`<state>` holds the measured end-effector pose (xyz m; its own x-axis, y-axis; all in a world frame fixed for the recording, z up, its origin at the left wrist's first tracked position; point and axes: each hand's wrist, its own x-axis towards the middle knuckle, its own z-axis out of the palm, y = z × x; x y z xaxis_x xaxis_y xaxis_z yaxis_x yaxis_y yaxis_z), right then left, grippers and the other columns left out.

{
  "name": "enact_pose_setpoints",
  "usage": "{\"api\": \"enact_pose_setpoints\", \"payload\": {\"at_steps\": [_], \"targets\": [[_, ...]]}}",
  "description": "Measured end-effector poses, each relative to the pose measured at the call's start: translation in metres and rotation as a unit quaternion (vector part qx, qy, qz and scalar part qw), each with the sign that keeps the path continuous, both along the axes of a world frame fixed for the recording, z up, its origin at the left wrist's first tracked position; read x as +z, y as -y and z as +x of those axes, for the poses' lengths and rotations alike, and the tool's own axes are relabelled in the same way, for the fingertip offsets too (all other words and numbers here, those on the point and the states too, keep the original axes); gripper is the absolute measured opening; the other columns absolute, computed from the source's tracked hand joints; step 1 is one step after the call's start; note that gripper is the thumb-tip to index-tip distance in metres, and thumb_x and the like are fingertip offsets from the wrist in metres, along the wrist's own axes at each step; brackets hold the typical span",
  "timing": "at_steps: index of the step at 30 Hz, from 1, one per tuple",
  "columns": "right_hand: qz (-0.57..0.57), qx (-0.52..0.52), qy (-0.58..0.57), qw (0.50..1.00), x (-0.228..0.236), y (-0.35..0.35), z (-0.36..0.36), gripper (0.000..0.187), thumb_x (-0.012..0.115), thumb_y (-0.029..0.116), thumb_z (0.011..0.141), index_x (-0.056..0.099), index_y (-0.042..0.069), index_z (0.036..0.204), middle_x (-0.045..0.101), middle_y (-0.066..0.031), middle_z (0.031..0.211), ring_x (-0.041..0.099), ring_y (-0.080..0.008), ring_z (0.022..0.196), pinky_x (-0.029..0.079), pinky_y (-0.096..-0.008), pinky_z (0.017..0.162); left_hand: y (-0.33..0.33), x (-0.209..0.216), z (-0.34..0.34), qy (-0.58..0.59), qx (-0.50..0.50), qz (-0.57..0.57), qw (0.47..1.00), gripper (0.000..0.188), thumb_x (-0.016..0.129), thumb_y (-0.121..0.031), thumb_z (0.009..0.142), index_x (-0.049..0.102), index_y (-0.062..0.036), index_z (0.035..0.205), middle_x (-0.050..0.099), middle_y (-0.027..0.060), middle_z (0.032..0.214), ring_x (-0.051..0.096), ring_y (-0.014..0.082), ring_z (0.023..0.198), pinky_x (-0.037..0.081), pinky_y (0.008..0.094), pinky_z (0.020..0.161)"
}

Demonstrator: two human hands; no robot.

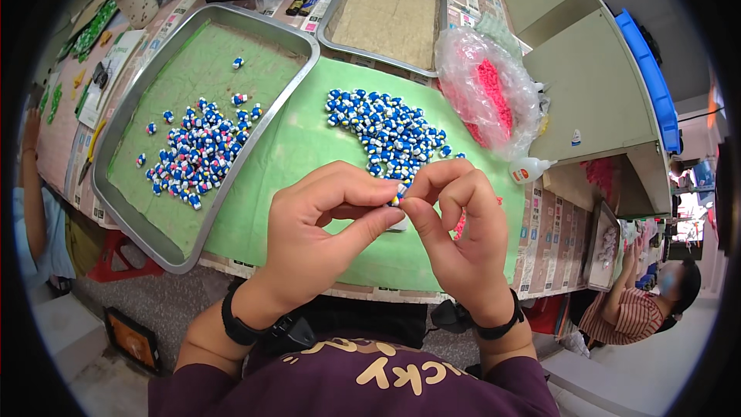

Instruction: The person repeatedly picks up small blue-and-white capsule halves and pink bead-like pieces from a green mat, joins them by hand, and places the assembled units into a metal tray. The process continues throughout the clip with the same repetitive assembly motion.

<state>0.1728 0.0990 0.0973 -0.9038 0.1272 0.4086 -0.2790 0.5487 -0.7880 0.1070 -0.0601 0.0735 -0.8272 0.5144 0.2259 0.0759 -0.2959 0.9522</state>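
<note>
My left hand pinches a tiny blue-and-white figurine between thumb and forefinger, over the green mat. Close against it, my right hand has its thumb and forefinger drawn together at the figurine's side; anything between those fingertips is too small to make out. Just beyond my hands lies a pile of similar blue-and-white figurines, some showing yellow. Small pink pieces show partly behind my right hand. A white object beneath my fingertips is mostly hidden.
At the left, a metal tray holds more figurines, some with pink bits. Another metal tray lies farther back. On the right are a plastic bag of pink pieces, a small white squeeze bottle and a cabinet. Co-workers sit at both sides.
</note>
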Motion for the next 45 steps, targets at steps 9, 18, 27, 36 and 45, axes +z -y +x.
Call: {"api": "enact_pose_setpoints", "payload": {"at_steps": [9, 18, 27, 36, 45], "targets": [[-0.084, -0.036, 0.045, 0.995, 0.002, -0.048, 0.015, 0.031, 0.074, -0.005, 0.078, 0.044, 0.006, 0.08, 0.057, -0.0069, 0.088, 0.055, -0.0145, 0.084, 0.046, -0.0283, 0.076, 0.029, -0.01, -0.018, -0.149, 0.102, -0.071, 0.981, 0.018, 0.069, 0.011, 0.078, 0.066, 0.0003, 0.092, 0.064, 0.0089, 0.094, 0.065, 0.0119, 0.081, 0.056, 0.0233, 0.069], [0.143, -0.031, 0.252, 0.957, -0.035, -0.104, 0.042, 0.017, 0.058, -0.009, 0.073, 0.05, 0.003, 0.082, 0.062, -0.0099, 0.08, 0.062, -0.0281, 0.077, 0.045, -0.0364, 0.072, 0.102, -0.018, -0.063, -0.21, 0.374, -0.396, 0.812, 0.021, 0.066, 0.002, 0.083, 0.064, -0.0029, 0.103, 0.06, 0.0042, 0.106, 0.056, 0.0098, 0.075, 0.048, 0.0195, 0.061], [0.259, -0.011, 0.233, 0.937, -0.042, -0.087, 0.035, 0.014, 0.057, -0.005, 0.077, 0.049, 0.006, 0.082, 0.055, -0.0088, 0.076, 0.055, -0.0305, 0.074, 0.039, -0.0388, 0.078, 0.018, -0.032, -0.039, -0.316, 0.05, -0.35, 0.881, 0.029, 0.069, 0.001, 0.078, 0.062, -0.0032, 0.105, 0.059, 0.0095, 0.107, 0.059, 0.0242, 0.089, 0.049, 0.0352, 0.066], [0.161, -0.036, 0.189, 0.968, -0.037, -0.08, 0.036, 0.02, 0.06, -0.009, 0.076, 0.048, 0.006, 0.082, 0.056, -0.0067, 0.079, 0.055, -0.0275, 0.074, 0.041, -0.0363, 0.075, 0.009, -0.042, -0.047, -0.254, -0.006, -0.407, 0.877, 0.019, 0.071, 0.002, 0.074, 0.063, 0.0008, 0.091, 0.055, 0.0098, 0.089, 0.059, 0.0258, 0.078, 0.048, 0.0378, 0.069], [0.114, 0.053, 0.001, 0.992, 0.001, -0.041, 0.021, 0.028, 0.071, -0.008, 0.073, 0.049, 0.008, 0.081, 0.063, -0.0051, 0.088, 0.058, -0.021, 0.075, 0.043, -0.0341, 0.07, 0.003, -0.002, -0.024, 0.07, -0.146, -0.091, 0.983, 0.007, 0.066, 0.004, 0.087, 0.067, 0.0039, 0.094, 0.06, 0.0076, 0.097, 0.061, 0.0127, 0.079, 0.055, 0.0236, 0.061]]}}
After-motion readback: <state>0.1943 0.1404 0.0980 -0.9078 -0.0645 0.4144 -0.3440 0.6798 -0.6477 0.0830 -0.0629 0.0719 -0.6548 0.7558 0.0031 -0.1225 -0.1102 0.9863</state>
